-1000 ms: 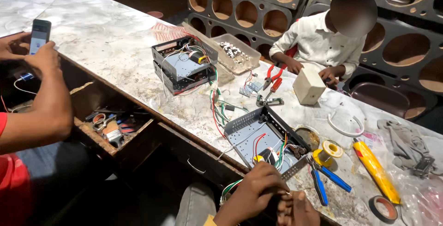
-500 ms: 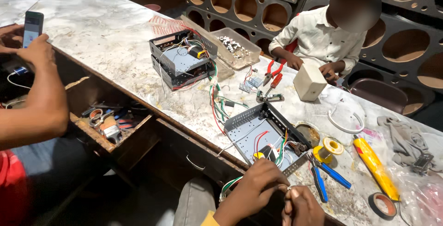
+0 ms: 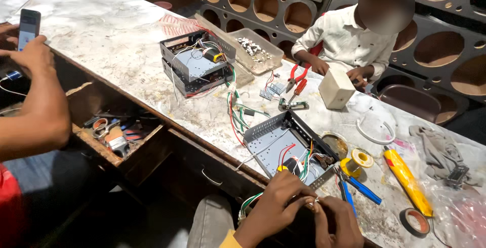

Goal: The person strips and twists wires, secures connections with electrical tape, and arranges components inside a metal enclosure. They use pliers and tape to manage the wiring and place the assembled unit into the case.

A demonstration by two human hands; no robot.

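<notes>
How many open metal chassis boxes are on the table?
3. Two are stacked mid-table beside the plastic tray; one lies near the edge, just beyond the person's left hand and right hand.

Yellow solder spool (image 3: 357, 160), red pliers (image 3: 297, 75), cream box (image 3: 335, 89), tape roll (image 3: 414, 221) (near edge), open drawer (image 3: 114, 136).

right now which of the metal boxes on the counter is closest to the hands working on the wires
The single open metal box by the near edge, just above the left hand and right hand. The stacked boxes sit farther up the counter.
</notes>
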